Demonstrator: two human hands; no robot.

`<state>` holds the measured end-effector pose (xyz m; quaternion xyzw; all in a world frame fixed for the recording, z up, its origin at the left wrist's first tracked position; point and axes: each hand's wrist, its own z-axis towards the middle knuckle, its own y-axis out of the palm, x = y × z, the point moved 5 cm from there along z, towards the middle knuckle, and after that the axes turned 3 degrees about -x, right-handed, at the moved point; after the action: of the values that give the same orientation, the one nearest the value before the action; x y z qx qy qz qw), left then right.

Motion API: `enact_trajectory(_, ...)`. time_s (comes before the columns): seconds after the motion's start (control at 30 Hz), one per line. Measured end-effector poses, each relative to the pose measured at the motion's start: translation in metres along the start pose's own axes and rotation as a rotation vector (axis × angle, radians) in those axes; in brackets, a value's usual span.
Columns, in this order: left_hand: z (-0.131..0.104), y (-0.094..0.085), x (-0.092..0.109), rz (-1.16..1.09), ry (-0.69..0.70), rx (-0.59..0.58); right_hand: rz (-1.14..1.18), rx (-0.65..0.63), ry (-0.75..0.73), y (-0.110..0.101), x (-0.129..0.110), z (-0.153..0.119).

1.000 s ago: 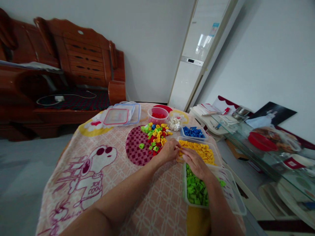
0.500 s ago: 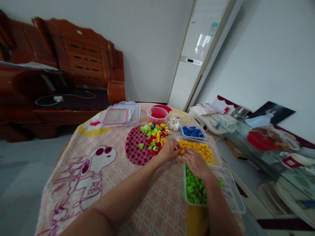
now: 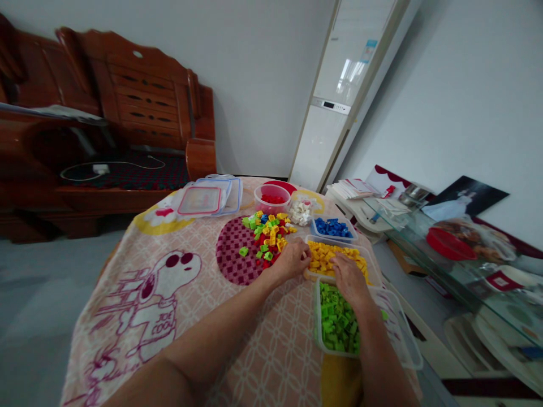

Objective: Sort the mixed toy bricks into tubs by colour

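My left hand [image 3: 293,257] is closed at the left rim of a clear plastic box of yellow toy bricks [image 3: 324,255]; whatever its curled fingers hold is too small to make out. My right hand [image 3: 351,277] hangs over the same box, fingertips bent together and down at the yellow bricks, their contents hidden. Its wrist passes above a box of green bricks [image 3: 335,319]. Left of my left hand, a mixed pile of yellow, green, red and blue bricks [image 3: 271,232] lies on the tablecloth's dark red round patch [image 3: 233,254].
Beyond the hands stand a box of blue bricks [image 3: 333,227], a heap of white bricks [image 3: 302,210] and a round tub of red bricks [image 3: 272,199]. Clear lids [image 3: 201,200] lie at the back left. A cluttered glass shelf [image 3: 424,249] runs along the right.
My right hand has drawn away from my left hand, moving right and slightly up over the yellow bricks. My left hand has stayed almost in place.
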<state>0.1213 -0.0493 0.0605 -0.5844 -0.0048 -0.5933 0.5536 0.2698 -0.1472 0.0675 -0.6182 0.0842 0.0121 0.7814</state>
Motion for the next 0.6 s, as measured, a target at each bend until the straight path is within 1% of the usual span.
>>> enact_trajectory(0.13, 0.000, 0.001, -0.002, -0.001, 0.005, 0.000, -0.035, 0.023, 0.104, 0.004, 0.019, -0.002)
enact_trajectory(0.2, 0.001, 0.001, -0.002, 0.003, 0.008, 0.002, -0.032, 0.054, 0.129, 0.002, 0.021, -0.002)
enact_trajectory(0.23, 0.001, 0.001, -0.002, 0.007, 0.008, 0.003, -0.012, 0.079, 0.109, 0.000, 0.018, -0.002)
enact_trajectory(0.27, 0.001, 0.001, -0.002, 0.011, 0.005, 0.005, 0.025, 0.102, 0.058, -0.002, 0.012, -0.001)
enact_trajectory(0.33, 0.001, 0.001, -0.002, 0.014, 0.000, 0.007, 0.132, 0.105, -0.113, -0.006, -0.008, -0.001)
enact_trajectory(0.37, 0.001, 0.002, -0.002, 0.012, -0.004, 0.006, 0.189, 0.067, -0.209, -0.006, -0.020, 0.000)
enact_trajectory(0.4, 0.001, 0.002, -0.002, 0.009, -0.005, 0.005, 0.233, 0.003, -0.293, -0.005, -0.031, -0.001)
enact_trajectory(0.43, 0.001, 0.002, -0.002, 0.007, -0.007, 0.004, 0.259, -0.078, -0.357, -0.003, -0.041, -0.001)
enact_trajectory(0.47, 0.001, 0.002, -0.002, 0.007, -0.007, 0.003, 0.265, -0.138, -0.384, -0.002, -0.047, -0.002)
enact_trajectory(0.53, 0.001, 0.002, -0.003, 0.014, -0.007, 0.001, 0.228, -0.192, -0.363, -0.001, -0.052, -0.002)
enact_trajectory(0.6, 0.001, 0.003, -0.003, 0.019, -0.002, 0.003, 0.152, -0.187, -0.295, -0.002, -0.048, -0.001)
